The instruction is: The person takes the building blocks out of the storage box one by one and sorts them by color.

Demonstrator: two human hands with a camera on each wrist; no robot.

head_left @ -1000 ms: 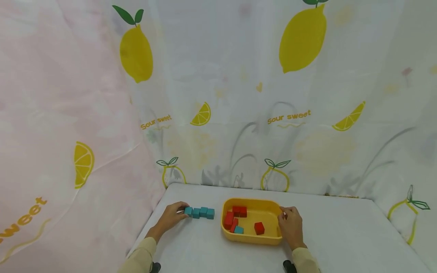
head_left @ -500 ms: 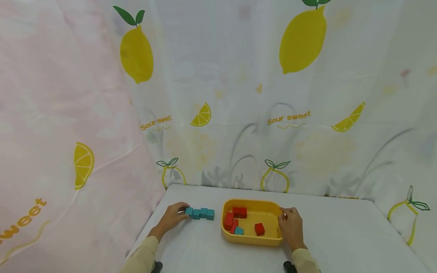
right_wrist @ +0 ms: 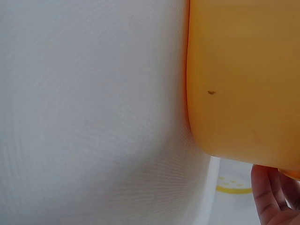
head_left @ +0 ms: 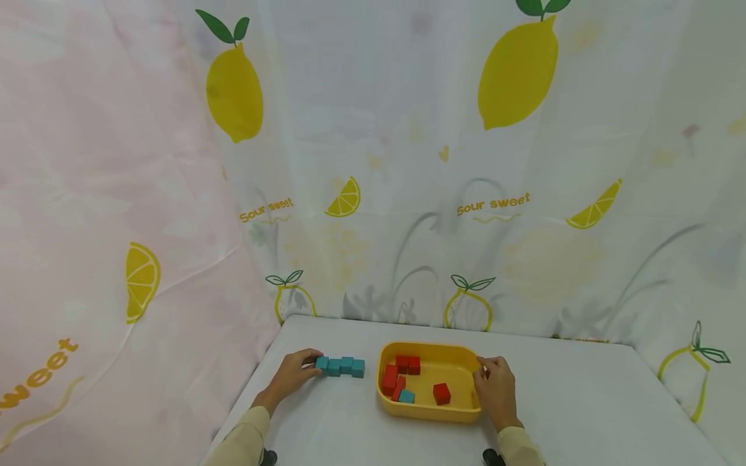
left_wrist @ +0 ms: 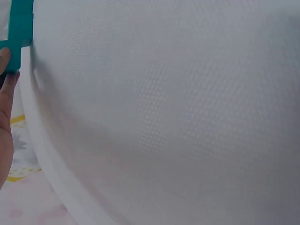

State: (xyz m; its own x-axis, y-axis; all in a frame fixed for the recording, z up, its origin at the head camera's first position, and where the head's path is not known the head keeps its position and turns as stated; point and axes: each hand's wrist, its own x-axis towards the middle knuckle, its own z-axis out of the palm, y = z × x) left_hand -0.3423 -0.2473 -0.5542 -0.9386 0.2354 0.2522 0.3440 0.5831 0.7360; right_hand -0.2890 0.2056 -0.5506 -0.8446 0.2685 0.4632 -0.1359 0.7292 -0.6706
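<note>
My left hand (head_left: 294,375) pinches the leftmost teal block (head_left: 322,364) of a short row, thumb on the near side and fingers on the far side. Several teal cubes (head_left: 346,365) make up this slightly staggered row on the white table. The left wrist view catches the thumb and a finger of that hand (left_wrist: 4,122) on the teal row (left_wrist: 21,23) at its left edge. My right hand (head_left: 497,388) grips the right end of a yellow box (head_left: 428,412) at its rim. Close up, the right wrist view has fingers (right_wrist: 263,190) against the box's wall (right_wrist: 248,84).
Inside the box, several red blocks (head_left: 389,379) sit toward the left, with a teal block (head_left: 406,396) by the near wall. A separate red cube (head_left: 441,393) lies nearer the right. Lemon-print curtains (head_left: 373,259) stand behind and left of the white table (head_left: 583,401).
Both hands keep their holds. The row and the box stay nearly in place; the head view has shifted slightly, so things appear a little lower.
</note>
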